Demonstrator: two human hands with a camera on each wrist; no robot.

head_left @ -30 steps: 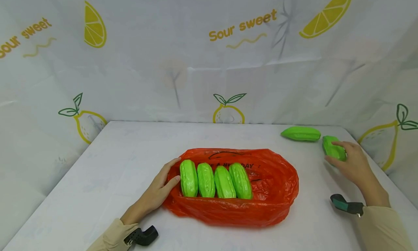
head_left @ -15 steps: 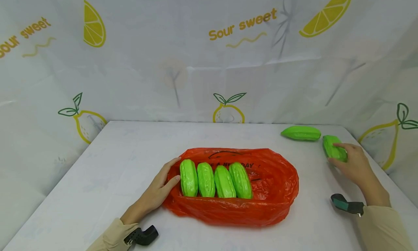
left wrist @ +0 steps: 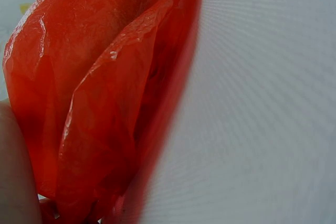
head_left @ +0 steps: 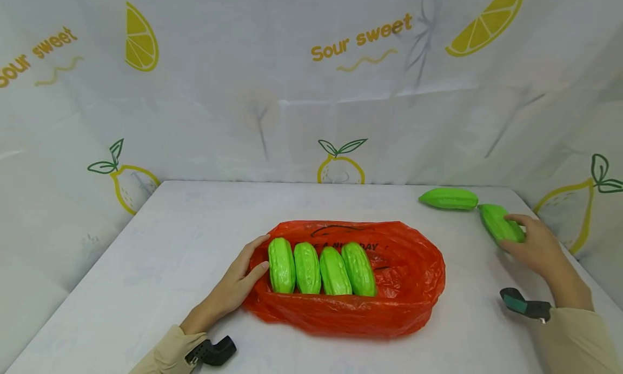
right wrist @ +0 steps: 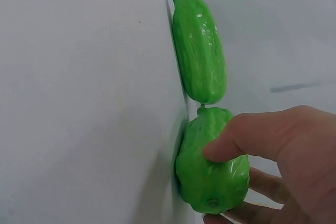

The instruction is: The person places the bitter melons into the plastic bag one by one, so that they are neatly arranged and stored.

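- On the bench (head_left: 146, 266), toward the far right corner, the right hand (head_left: 535, 245) is gripping a green gourd (head_left: 497, 222), thumb on one side, fingers on the other.
- Just changed: that gourd is sitting more diagonally, its near end shifting right, and the right hand is going with it. My read: the grip seems to be taking. Can't tell if it's lifting clear.
- Its stem end is pointing at a second gourd (head_left: 449, 199); can't tell if they're touching.
- Left hand (head_left: 236, 285) is resting on the red bag (head_left: 350, 317) at its left rim; can't tell if it's pinching.
- Four more gourds (head_left: 336, 271) are lying side by side inside.
- Vs earlier frame: left hand, bag and other gourds are staying put.
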